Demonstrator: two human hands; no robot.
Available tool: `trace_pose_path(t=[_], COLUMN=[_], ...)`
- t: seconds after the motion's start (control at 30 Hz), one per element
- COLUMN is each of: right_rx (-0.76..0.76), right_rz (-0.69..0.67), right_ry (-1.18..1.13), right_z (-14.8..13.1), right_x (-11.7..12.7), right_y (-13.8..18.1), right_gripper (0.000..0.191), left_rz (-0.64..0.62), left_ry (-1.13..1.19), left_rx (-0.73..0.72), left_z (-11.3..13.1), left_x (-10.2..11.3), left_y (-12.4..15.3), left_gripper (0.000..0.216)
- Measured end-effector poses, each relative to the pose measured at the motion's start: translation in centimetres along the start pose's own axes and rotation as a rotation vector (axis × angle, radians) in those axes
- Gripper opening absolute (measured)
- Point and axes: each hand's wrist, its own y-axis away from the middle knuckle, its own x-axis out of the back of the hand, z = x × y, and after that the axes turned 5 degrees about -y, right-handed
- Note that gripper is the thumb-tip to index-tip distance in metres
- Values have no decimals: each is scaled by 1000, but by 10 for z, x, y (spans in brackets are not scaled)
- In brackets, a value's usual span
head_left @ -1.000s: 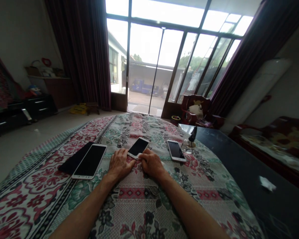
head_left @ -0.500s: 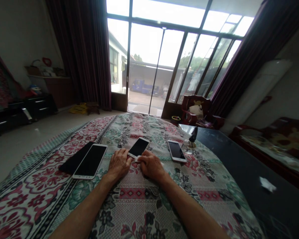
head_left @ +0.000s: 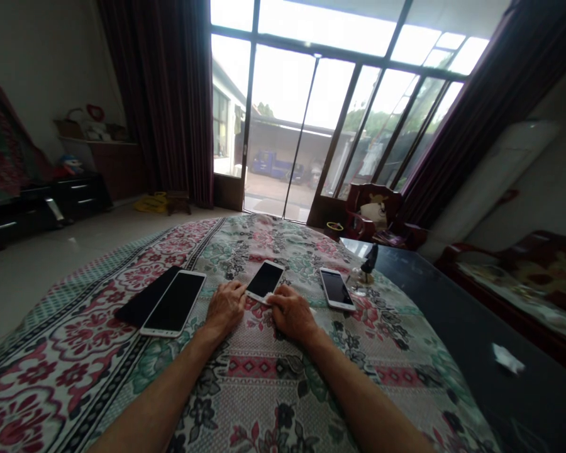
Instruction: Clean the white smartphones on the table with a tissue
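A white-framed smartphone (head_left: 265, 280) with a dark screen lies face up on the floral tablecloth between my hands. My left hand (head_left: 225, 308) rests on the cloth, its bent fingers against the phone's left edge. My right hand (head_left: 292, 313) pinches a small white wad, like tissue (head_left: 268, 297), at the phone's lower right corner. The wad is mostly hidden under the fingers. Left of my hands, a larger white smartphone (head_left: 174, 304) partly covers a dark flat case (head_left: 144, 299). A third white smartphone (head_left: 336, 289) lies to the right.
The patterned cloth (head_left: 259, 402) covers a rounded table. A small dark figurine on a clear stand (head_left: 368, 264) is near its right edge. Beyond lies a dark glossy surface (head_left: 453, 314) with crumpled white paper (head_left: 508, 359). A wooden chair (head_left: 375, 211) stands by the glass doors.
My right hand has shifted slightly right with the white wad, along the phone's lower edge. My left thumb has drawn back from that edge. The camera view has shifted slightly.
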Motion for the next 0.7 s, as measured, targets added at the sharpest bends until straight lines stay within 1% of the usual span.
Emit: trace_pose_path(t=[0.13, 0.3, 0.57, 0.7], right_rx=[-2, -41, 22, 29], right_rz=[-6, 10, -17, -21], right_ry=[-22, -20, 20, 16], right_z=[-1, 0, -3, -2], right_x=[2, 5, 2, 2], right_y=[0, -2, 1, 1], right_gripper=[26, 26, 25, 24], left_rz=[-6, 23, 66, 84], left_ry=[-15, -12, 19, 25], left_rx=[-14, -42, -60, -68], left_z=[-2, -3, -4, -5], left_x=[0, -1, -3, -5], left_y=[0, -1, -1, -1], left_gripper=[31, 29, 26, 25])
